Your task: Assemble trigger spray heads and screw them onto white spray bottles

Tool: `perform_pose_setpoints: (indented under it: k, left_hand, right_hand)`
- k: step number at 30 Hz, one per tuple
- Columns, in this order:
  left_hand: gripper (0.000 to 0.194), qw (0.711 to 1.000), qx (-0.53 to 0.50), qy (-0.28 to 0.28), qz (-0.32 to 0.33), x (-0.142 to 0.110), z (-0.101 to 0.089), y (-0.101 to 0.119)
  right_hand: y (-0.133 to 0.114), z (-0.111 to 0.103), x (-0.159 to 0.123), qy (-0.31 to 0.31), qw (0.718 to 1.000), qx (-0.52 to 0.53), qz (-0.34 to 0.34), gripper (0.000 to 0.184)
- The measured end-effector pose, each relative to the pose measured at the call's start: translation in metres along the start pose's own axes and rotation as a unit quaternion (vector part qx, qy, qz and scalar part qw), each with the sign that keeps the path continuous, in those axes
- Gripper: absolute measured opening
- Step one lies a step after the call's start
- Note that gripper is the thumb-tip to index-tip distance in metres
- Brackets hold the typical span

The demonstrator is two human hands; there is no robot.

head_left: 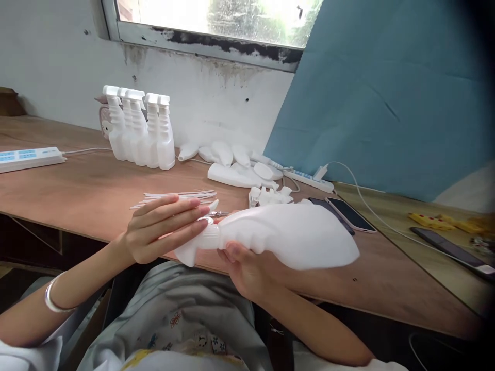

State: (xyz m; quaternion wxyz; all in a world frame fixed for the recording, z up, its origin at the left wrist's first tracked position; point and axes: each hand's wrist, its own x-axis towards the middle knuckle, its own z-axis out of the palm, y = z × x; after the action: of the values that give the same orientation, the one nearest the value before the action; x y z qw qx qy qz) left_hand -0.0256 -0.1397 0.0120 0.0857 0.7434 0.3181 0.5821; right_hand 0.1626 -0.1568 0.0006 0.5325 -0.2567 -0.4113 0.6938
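My right hand (247, 268) grips a white plastic spray bottle (294, 234) from below, holding it on its side over the table's front edge with its neck pointing left. My left hand (162, 226) wraps round the white trigger spray head (189, 252) at the bottle's neck, fingers laid over it. A silver bangle (52, 299) circles my left wrist. A bundle of thin white dip tubes (178, 197) lies on the table just behind my left hand.
Several finished spray bottles (139, 131) stand at the back left. Empty white bottles (235, 165) and loose spray heads (268, 196) lie mid-table. Power strips (27, 157) (309, 179), two phones (350, 214), yellow parts (433, 221) and a blue board (386, 93) fill the rest.
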Motion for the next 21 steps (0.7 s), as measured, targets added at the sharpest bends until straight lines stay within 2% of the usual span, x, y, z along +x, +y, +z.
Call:
perform_pose_setpoints:
  k: [4, 11, 14, 17, 19, 20, 21]
  left_hand:
    - [0.016, 0.998, 0.03, -0.036, 0.029, -0.006, 0.009, 0.012]
    - [0.029, 0.996, 0.07, -0.017, 0.056, -0.01, 0.009, 0.032]
    - [0.024, 0.997, 0.06, -0.016, 0.046, -0.009, 0.006, 0.026]
    - [0.02, 0.997, 0.041, -0.036, 0.053, -0.003, 0.004, 0.008]
    - [0.037, 0.997, -0.001, -0.017, 0.073, 0.001, 0.007, -0.003]
    - [0.053, 0.996, -0.039, 0.019, 0.073, 0.003, 0.01, -0.005]
    - [0.069, 0.995, -0.085, 0.04, 0.039, 0.003, 0.014, -0.005]
  right_hand:
    - [0.007, -0.004, -0.001, 0.028, 0.999, 0.019, 0.019, 0.019]
    - [0.016, -0.006, -0.002, 0.015, 1.0, 0.014, 0.02, 0.023]
    - [0.016, -0.007, -0.002, 0.01, 1.0, 0.003, 0.012, 0.024]
    - [0.014, -0.007, -0.001, 0.011, 1.0, 0.0, 0.015, 0.028]
    - [0.014, -0.006, -0.002, 0.004, 1.0, 0.008, 0.014, 0.028]
    - [0.013, -0.005, -0.003, -0.003, 1.0, 0.018, 0.013, 0.028]
    - [0.014, -0.004, -0.004, -0.018, 0.999, 0.027, 0.016, 0.028]
